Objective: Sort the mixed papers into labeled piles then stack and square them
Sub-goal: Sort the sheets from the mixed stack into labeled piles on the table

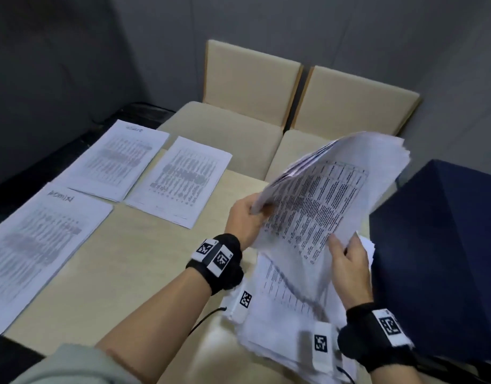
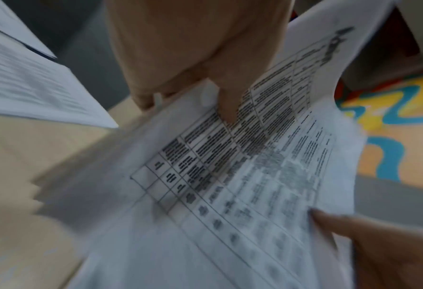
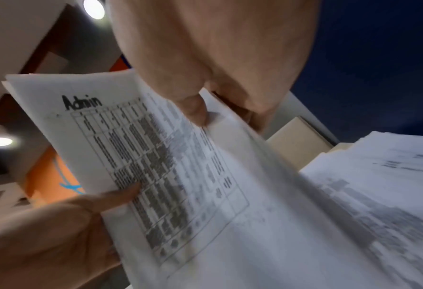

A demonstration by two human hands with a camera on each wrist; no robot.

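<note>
A thick sheaf of printed table sheets (image 1: 321,195) is lifted off the table, tilted up to the right. My left hand (image 1: 252,214) grips its left edge, thumb on the printed face (image 2: 227,111). My right hand (image 1: 342,246) pinches its near edge, thumb on top (image 3: 196,111). The top sheet (image 3: 156,166) bears the handwritten word "Admin". Under the sheaf lies the untidy mixed pile (image 1: 283,306). Three labeled piles lie on the table at left: a near one (image 1: 36,245), a far one (image 1: 116,159) and a middle one (image 1: 180,181).
The beige table (image 1: 122,273) shows bare wood between the piles. A dark blue box (image 1: 438,245) stands close on the right. Two beige chairs (image 1: 249,79) stand behind the table's far edge. A black cable (image 1: 208,318) hangs near my left forearm.
</note>
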